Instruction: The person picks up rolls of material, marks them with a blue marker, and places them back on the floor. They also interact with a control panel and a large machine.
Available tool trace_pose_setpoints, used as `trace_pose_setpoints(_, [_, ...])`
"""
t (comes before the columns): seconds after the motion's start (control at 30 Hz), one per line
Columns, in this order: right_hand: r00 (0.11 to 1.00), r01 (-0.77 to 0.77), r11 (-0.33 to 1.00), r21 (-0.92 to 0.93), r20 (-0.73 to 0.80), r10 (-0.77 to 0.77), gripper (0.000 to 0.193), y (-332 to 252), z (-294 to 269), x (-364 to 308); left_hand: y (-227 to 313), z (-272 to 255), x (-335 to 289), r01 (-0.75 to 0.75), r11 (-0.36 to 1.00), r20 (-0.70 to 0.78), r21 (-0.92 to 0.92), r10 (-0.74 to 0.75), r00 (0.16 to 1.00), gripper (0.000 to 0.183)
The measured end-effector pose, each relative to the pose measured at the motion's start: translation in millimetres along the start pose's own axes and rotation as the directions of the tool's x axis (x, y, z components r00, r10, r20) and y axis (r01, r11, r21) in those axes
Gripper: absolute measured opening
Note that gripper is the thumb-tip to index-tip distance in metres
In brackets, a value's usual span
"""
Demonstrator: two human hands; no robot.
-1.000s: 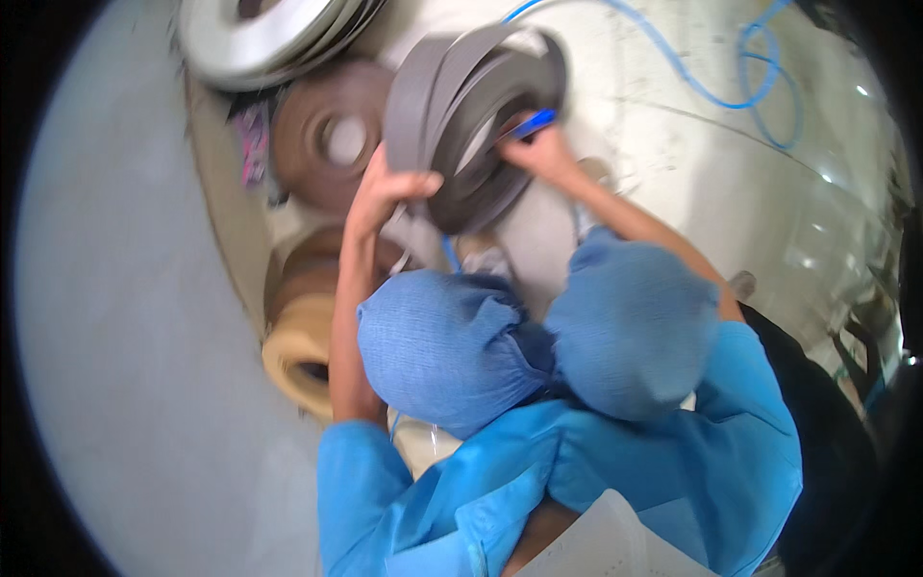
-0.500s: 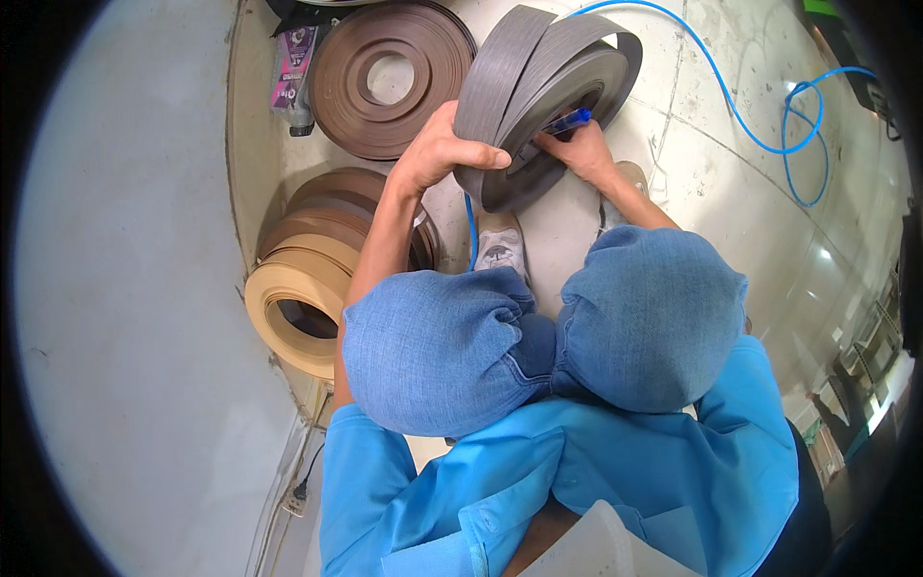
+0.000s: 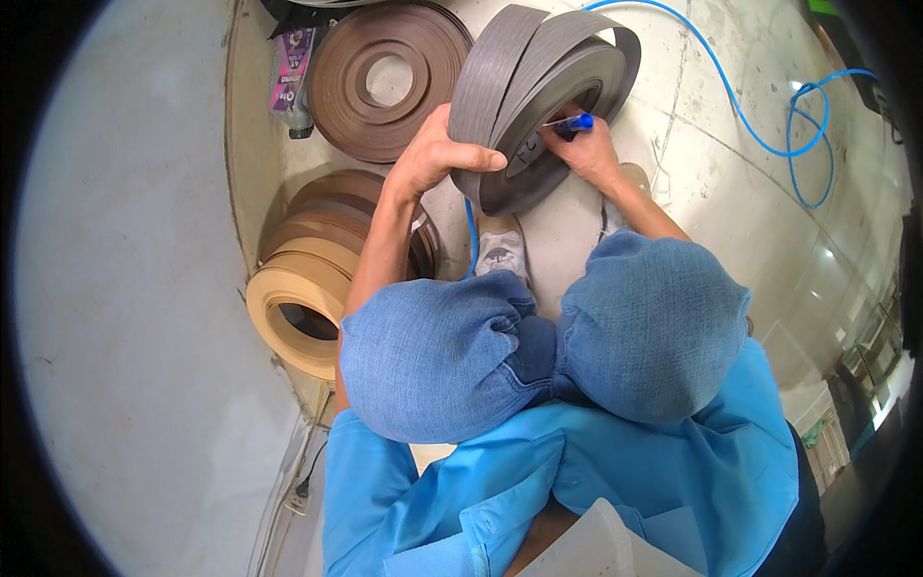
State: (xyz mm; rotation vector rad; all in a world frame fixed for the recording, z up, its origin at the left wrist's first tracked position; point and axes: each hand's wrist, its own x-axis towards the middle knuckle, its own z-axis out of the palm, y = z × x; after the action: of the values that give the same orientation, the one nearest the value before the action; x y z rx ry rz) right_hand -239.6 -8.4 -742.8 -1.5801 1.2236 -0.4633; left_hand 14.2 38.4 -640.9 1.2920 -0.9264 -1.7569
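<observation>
A roll of grey wood-grain edge banding [image 3: 567, 82] is held up in front of my knees, tilted, its outer turns loose at the top. My left hand [image 3: 440, 159] grips its left side, thumb lying over the near edge. Inside the ring, my right hand [image 3: 582, 152] is closed round a pen [image 3: 577, 122] with a blue end. Handwritten marks show on the inner face of the roll beside the pen. My right fingers partly hide the pen's tip.
A flat brown roll [image 3: 423, 82] lies beyond my left hand, next to a plastic bottle [image 3: 296, 82] with a purple label. Several brown rolls and a beige roll [image 3: 274, 317] stand by the wall [image 3: 125, 288]. A blue hose [image 3: 721, 82] curves across the floor on the right.
My right hand and the pen have shifted slightly, uncovering marks on the roll's inner face. The roll has moved a little to the left with my left hand.
</observation>
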Motion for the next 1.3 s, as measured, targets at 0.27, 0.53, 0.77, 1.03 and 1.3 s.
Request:
trace_pose_setpoints(0.27, [0.998,0.009,0.994,-0.110,0.062,-0.002,0.022,8,-2,-1,1,2,-3,0.024,1.000,-0.023,-0.002,-0.024,0.999,0.067])
trace_pose_setpoints(0.53, [0.992,0.059,0.846,0.530,-0.124,0.008,0.014,-5,-37,-18,6,1,-4,-0.020,0.993,-0.047,-0.118,0.014,0.999,0.078])
trace_pose_setpoints(0.77, [0.928,0.320,0.927,0.196,-0.264,-0.264,0.063,-35,-56,-46,13,30,14,-0.062,0.928,-0.078,-0.366,0.036,0.996,0.053])
trace_pose_setpoints(1.03, [0.983,0.149,0.788,0.598,-0.004,-0.183,0.118,-104,-52,-50,80,86,60,-0.037,0.901,-0.121,-0.432,-0.017,0.993,0.035])
trace_pose_setpoints(1.3, [0.869,0.479,0.878,0.012,-0.144,-0.473,0.086,-207,-83,16,166,43,78,-0.271,0.824,-0.117,-0.497,0.246,0.962,0.039])
